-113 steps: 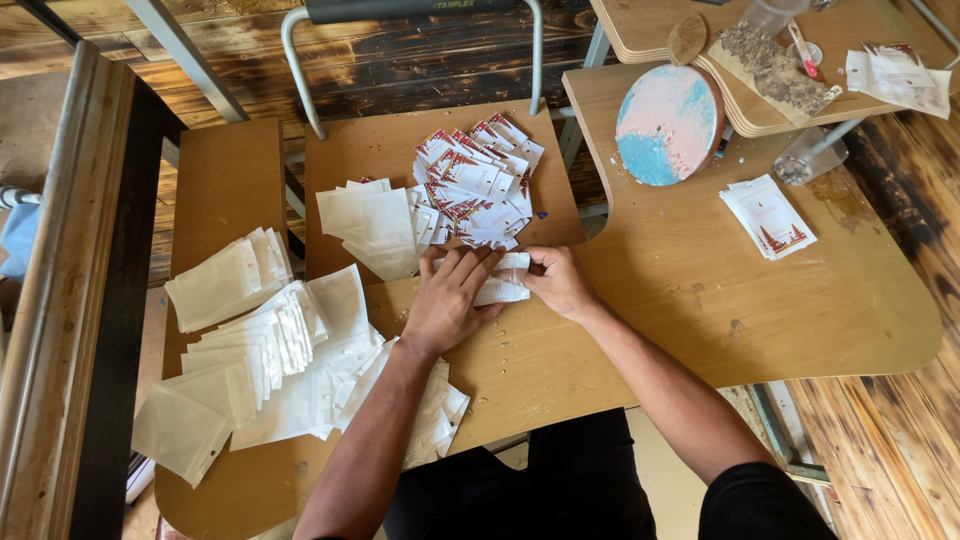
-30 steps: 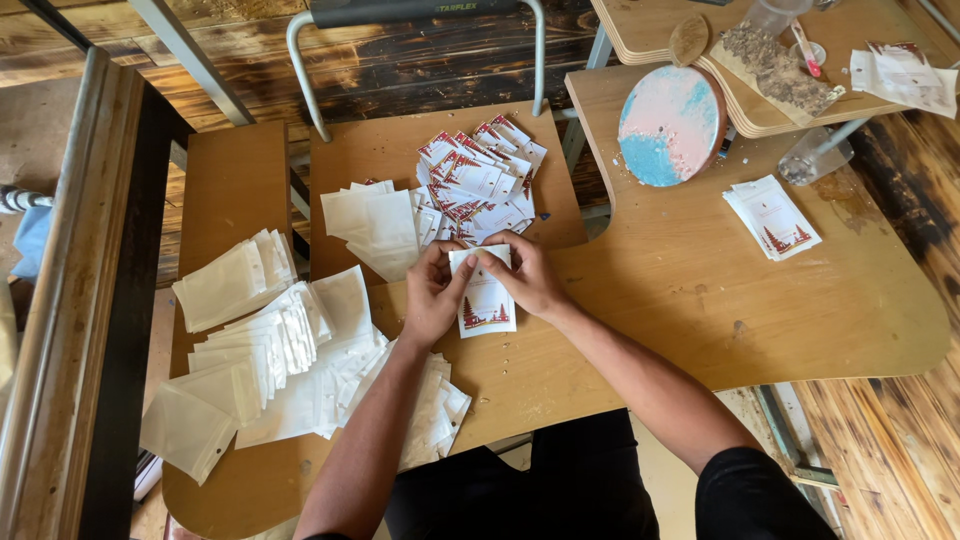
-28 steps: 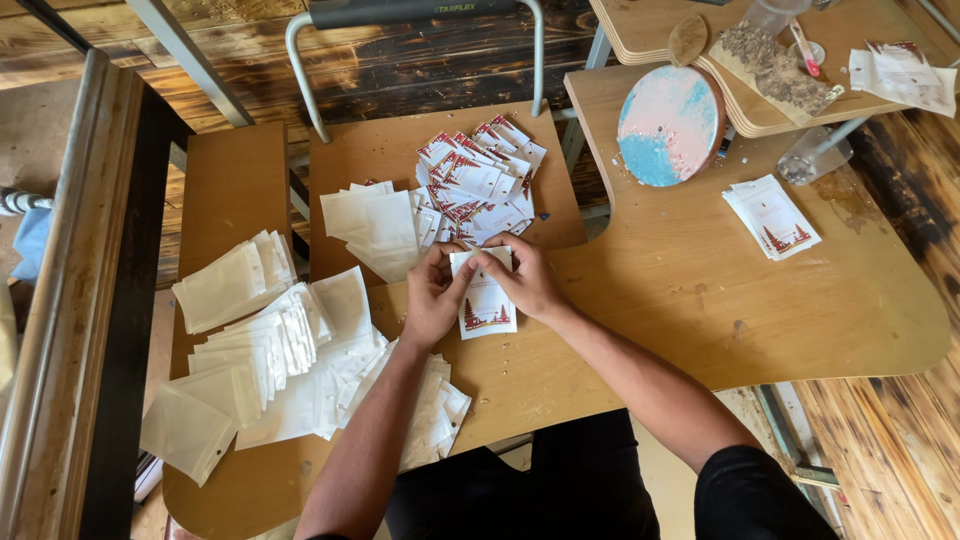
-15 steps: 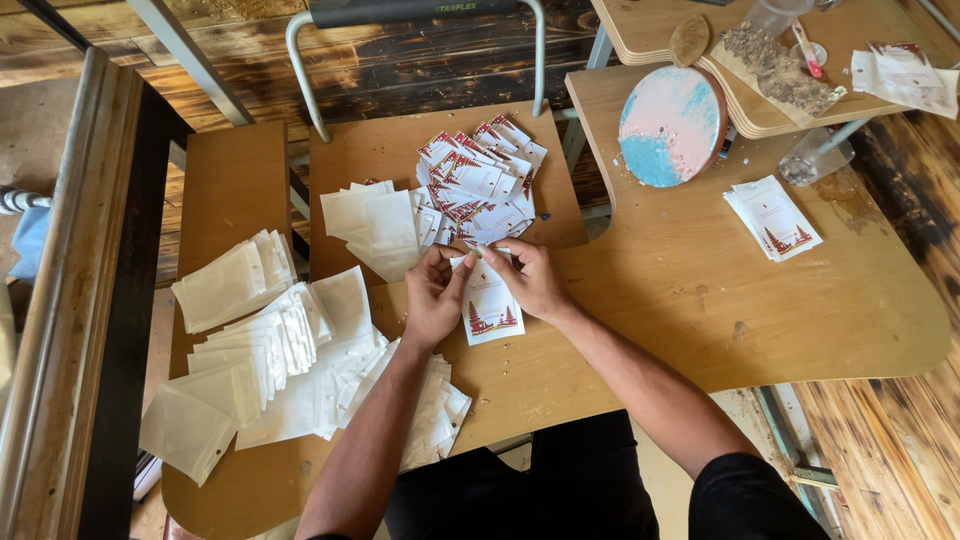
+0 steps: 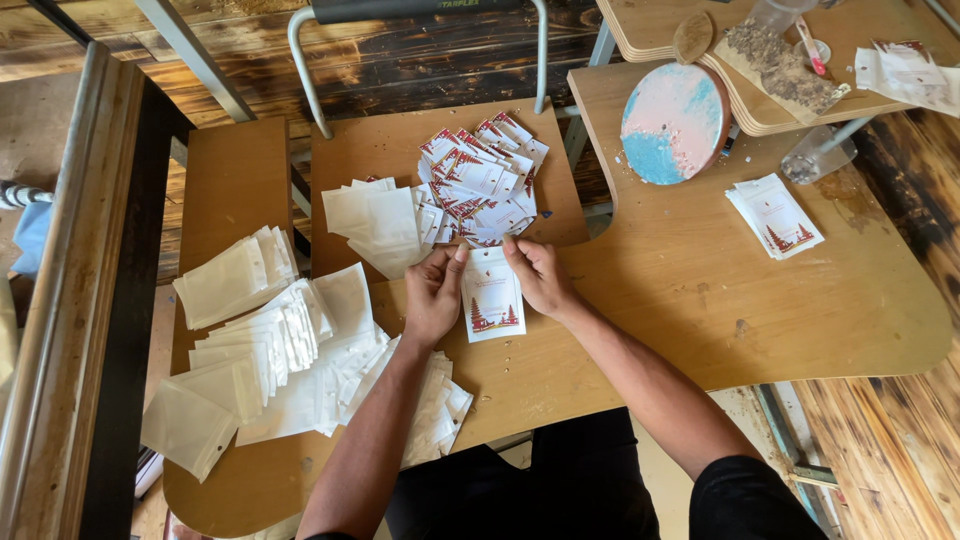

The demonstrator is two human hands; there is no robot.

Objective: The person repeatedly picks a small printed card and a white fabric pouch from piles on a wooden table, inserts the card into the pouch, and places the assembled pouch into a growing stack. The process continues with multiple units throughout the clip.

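My left hand [image 5: 432,292] and my right hand [image 5: 538,275] grip the top corners of one white card with red tree prints [image 5: 491,296], which lies flat on the wooden table [image 5: 680,300]. A clear sleeve may be on the card; I cannot tell. Just beyond my fingers lies a fanned heap of the same printed cards [image 5: 478,180]. A small pile of clear plastic sleeves [image 5: 378,220] sits left of that heap.
Many more clear sleeves [image 5: 270,350] spread across the left boards. A small stack of printed cards [image 5: 775,214] lies at the right, near a round pink and blue disc [image 5: 672,122] and a clear cup [image 5: 815,160]. A metal chair frame [image 5: 420,40] stands behind.
Earlier both hands were working at a card near the heap's edge. The card now lies flat and lengthwise between my hands, drawn slightly nearer to me.
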